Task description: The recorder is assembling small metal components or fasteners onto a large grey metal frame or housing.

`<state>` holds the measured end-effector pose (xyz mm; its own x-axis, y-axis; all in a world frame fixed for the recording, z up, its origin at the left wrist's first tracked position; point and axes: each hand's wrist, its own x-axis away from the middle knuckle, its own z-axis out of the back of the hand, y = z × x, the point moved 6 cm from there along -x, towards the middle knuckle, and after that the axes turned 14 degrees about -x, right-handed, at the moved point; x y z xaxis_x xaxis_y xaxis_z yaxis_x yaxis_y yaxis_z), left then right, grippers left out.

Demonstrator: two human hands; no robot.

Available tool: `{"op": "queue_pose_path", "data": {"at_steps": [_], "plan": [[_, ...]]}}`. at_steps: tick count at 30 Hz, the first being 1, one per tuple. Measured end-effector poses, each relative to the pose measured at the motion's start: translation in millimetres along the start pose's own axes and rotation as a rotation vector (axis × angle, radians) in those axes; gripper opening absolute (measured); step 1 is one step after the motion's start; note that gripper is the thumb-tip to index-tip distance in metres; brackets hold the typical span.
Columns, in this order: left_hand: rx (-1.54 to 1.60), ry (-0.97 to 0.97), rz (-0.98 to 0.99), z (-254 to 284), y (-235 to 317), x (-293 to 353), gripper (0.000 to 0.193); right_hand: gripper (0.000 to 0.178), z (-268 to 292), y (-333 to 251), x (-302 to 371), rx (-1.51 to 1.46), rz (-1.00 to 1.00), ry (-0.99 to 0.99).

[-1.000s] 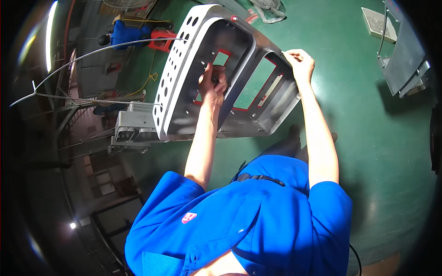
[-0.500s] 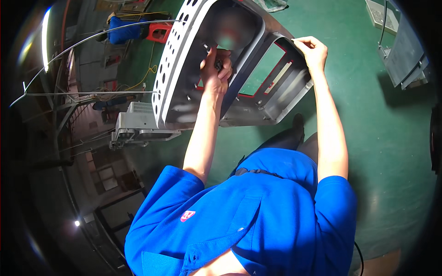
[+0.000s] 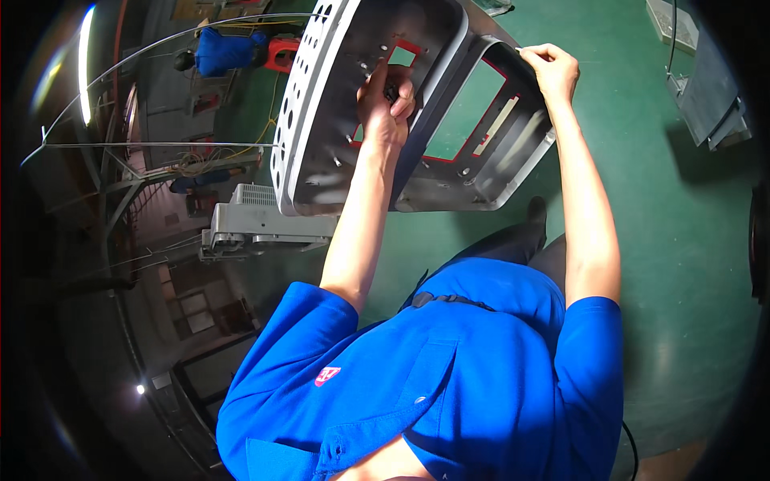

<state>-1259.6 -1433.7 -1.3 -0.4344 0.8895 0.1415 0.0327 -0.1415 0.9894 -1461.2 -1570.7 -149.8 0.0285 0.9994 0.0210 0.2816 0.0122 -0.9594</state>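
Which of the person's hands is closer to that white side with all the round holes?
The left: the left hand is over the housing, just right of the white side. The right hand is farther away, at the opposite edge.

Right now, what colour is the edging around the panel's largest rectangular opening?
Red; the edging shows best in the head view.

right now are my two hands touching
Apart. The head view shows the left hand in front of the housing and the right hand by its edge, a wide gap between.
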Motion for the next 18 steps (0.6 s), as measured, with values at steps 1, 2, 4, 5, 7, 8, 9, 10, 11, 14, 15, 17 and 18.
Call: {"op": "queue_pose_path", "data": {"at_steps": [1,2,4,5,7,8,9,10,11,14,15,17,18], "plan": [[0.001,0.004,0.007,1.2,-2.2,-0.1,0.033,0.009,-2.7,3.9,-1.4,0.018,-0.002,-0.01],[-0.004,0.018,0.011,1.3,-2.5,-1.2,0.032,0.01,-4.5,11.3,-7.0,0.035,-0.002,-0.021],[-0.015,0.04,0.021,-3.0,0.0,-4.0,0.032,0.012,-9.1,25.1,-21.0,-0.1,-0.083,-0.086],[-0.05,0.042,0.01,-1.5,-0.8,-5.4,0.032,0.013,-14.1,31.9,-26.1,-0.206,-0.115,-0.139],[-0.064,0.05,-0.041,9.0,-5.7,-15.7,0.037,0.015,-20.8,31.3,-31.2,-0.037,-0.155,-0.135],[-0.057,0.116,-0.049,12.9,-6.9,-18.1,0.035,0.013,-23.8,17.5,-28.5,0.039,-0.167,-0.124],[-0.06,0.113,-0.04,12.6,-5.2,-20.3,0.032,0.012,-20.0,11.3,-26.8,0.115,-0.179,-0.111],[-0.07,0.07,-0.043,2.6,-6.0,-29.5,0.031,0.016,0.2,31.8,-38.6,-0.07,-0.105,-0.103],[-0.089,0.084,-0.055,10.1,-5.8,-32.2,0.03,0.018,5.3,29.1,-32.2,-0.121,-0.152,-0.083],[-0.138,0.129,-0.04,22.0,-6.3,-38.2,0.031,0.025,44.6,34.7,-7.9,-0.318,-0.273,-0.057],[-0.147,0.138,-0.046,26.8,-5.9,-36.1,0.032,0.022,72.7,46.6,7.8,-0.293,-0.313,-0.044],[-0.156,0.114,-0.068,36.3,-9.3,-40.2,0.034,0.02,127.2,65.0,41.9,-0.346,-0.43,-0.051],[-0.162,0.094,-0.06,37.4,-12.3,-43.9,0.037,0.018,161.5,79.6,59.1,-0.251,-0.488,-0.006]]}}
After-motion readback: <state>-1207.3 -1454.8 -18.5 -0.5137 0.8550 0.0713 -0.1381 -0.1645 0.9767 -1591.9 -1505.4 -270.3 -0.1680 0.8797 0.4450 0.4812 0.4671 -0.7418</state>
